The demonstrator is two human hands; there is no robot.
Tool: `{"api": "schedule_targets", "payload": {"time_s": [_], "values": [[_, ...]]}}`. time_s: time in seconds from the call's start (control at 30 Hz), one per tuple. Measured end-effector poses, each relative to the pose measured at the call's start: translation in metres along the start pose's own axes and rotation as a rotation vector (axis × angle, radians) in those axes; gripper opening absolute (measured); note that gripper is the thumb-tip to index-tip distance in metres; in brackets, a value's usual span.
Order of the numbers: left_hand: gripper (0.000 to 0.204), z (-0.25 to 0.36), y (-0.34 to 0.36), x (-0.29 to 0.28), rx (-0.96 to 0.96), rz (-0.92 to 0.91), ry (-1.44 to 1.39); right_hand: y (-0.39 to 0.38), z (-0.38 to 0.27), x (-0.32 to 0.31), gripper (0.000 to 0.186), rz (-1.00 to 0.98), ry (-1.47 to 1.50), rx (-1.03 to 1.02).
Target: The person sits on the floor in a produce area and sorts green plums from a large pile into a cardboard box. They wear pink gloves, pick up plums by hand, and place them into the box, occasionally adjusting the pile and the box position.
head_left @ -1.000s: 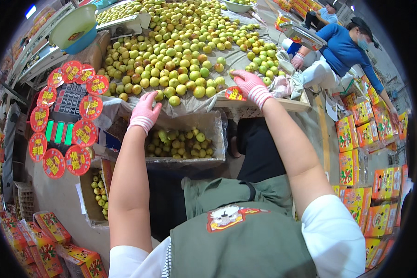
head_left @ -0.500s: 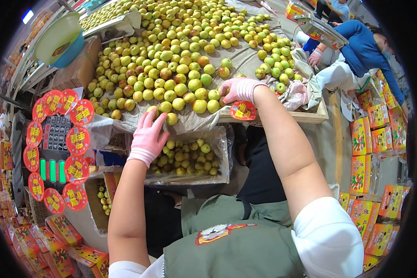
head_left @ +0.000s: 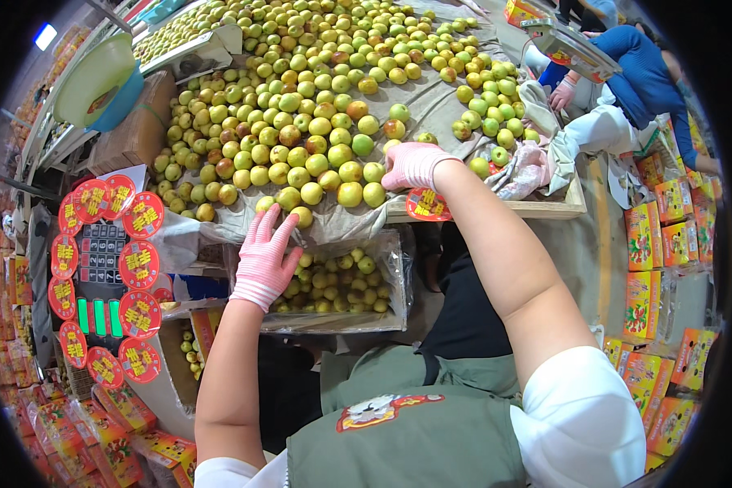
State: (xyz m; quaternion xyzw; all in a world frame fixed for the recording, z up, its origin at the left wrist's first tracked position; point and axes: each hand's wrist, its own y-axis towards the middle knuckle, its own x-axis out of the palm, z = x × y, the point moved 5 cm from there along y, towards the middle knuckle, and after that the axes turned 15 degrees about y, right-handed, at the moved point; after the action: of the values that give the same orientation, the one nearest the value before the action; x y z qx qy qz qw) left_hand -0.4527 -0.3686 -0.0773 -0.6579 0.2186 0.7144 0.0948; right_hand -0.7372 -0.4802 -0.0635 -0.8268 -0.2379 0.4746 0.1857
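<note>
Yellow-green, jujube-like fruits, some with red-brown patches, are spread over a cloth-covered sorting table. My left hand, in a pink striped glove, has its fingers spread at the table's near edge. Its fingertips are beside the nearest fruits, and nothing shows in the palm. At the right side of the pile, my right hand, gloved alike, has its fingers curled inward. A fruit sits right against its fingers; whatever they enclose is hidden. Beneath the edge, a plastic-lined crate contains more fruits.
A keypad panel ringed with red round stickers stands at left, near a cardboard box and stacked basins. Wooden edging borders the table. At right are a weighing scale, a person in blue and printed boxes.
My right hand has shifted slightly left, its fingers more curled. My left hand stays spread at the edge, a little lower in the picture. The whole view has shifted slightly.
</note>
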Motion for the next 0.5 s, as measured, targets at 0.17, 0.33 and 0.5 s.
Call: {"api": "schedule_targets", "payload": {"time_s": [0.17, 0.33, 0.5], "values": [[0.062, -0.009, 0.001, 0.001, -0.067, 0.045, -0.029, 0.001, -0.011, 0.006, 0.047, 0.059, -0.065, 0.002], [0.06, -0.025, 0.004, 0.005, -0.239, 0.111, -0.224, -0.01, -0.059, 0.033, 0.045, -0.006, -0.121, -0.139], [0.053, -0.005, 0.013, -0.012, -0.14, 0.28, -0.236, -0.031, -0.104, 0.063, 0.046, 0.054, -0.027, -0.482]]}}
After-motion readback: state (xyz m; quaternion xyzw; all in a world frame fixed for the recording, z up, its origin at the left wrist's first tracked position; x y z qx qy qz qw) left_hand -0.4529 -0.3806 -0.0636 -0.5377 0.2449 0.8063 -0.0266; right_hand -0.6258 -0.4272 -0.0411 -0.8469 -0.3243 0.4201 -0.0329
